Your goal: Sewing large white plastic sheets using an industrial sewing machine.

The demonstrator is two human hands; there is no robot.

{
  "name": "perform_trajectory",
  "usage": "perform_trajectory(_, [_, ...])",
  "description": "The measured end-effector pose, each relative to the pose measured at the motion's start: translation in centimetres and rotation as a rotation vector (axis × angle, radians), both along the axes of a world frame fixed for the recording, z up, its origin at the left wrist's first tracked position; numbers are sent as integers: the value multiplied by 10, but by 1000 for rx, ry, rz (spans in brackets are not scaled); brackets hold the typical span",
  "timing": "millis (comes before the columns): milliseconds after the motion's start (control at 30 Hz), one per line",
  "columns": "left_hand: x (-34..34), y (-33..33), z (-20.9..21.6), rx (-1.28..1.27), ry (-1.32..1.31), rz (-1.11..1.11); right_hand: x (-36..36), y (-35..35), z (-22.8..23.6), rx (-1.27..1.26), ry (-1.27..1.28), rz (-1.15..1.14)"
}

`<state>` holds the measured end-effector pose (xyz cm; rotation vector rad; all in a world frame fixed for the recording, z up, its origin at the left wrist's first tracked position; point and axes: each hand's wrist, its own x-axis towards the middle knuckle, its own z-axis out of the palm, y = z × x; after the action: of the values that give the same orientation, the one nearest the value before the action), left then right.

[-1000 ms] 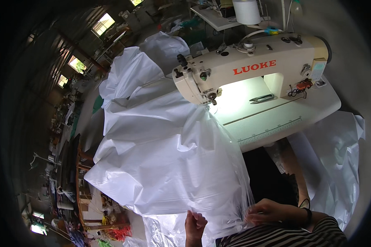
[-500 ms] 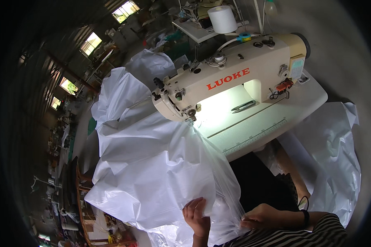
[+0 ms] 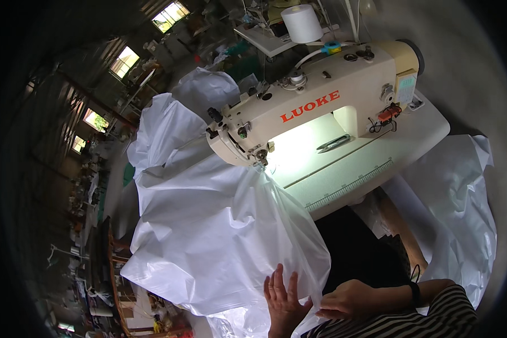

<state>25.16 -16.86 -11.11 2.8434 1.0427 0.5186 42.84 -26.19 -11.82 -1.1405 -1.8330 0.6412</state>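
Note:
A large white plastic sheet [image 3: 208,236] hangs in folds from under the needle area of a beige sewing machine [image 3: 315,101] and spreads toward me. My left hand [image 3: 284,298] rests on the near part of the sheet, fingers stretched out and apart. Just to its right, my right hand [image 3: 346,299] is closed in a pinch on the sheet's right edge, which runs from there up to the machine's needle. The thumb tip of my left hand comes close to the right hand's fingers.
Small thread snips [image 3: 333,143] lie on the lit machine bed. A white thread cone [image 3: 302,24] stands behind the machine. More white sheeting [image 3: 456,208] hangs at the right. A wooden rack [image 3: 118,281] with assorted items is at the lower left.
My left hand has opened from curled fingers to spread ones and moved slightly right. My right hand has shifted a little left, still pinching the sheet's edge.

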Motion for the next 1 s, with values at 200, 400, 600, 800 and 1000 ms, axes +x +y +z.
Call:
perform_trajectory(200, [-20,-6,-24,-96,-546,176,3,-10,-3,-17,-72,49])
perform_trajectory(400, [-14,-14,0,-252,-362,55,-8,-4,-9,175,-149,68])
perform_trajectory(600, [-18,-10,-10,-584,-422,157,-23,8,-8,133,-247,110])
perform_trajectory(800, [-14,-10,-1,-906,-603,246,-33,13,-9,93,-250,180])
perform_trajectory(1000, [-16,0,6,-395,-457,198,-18,23,-22,-56,485,-199])
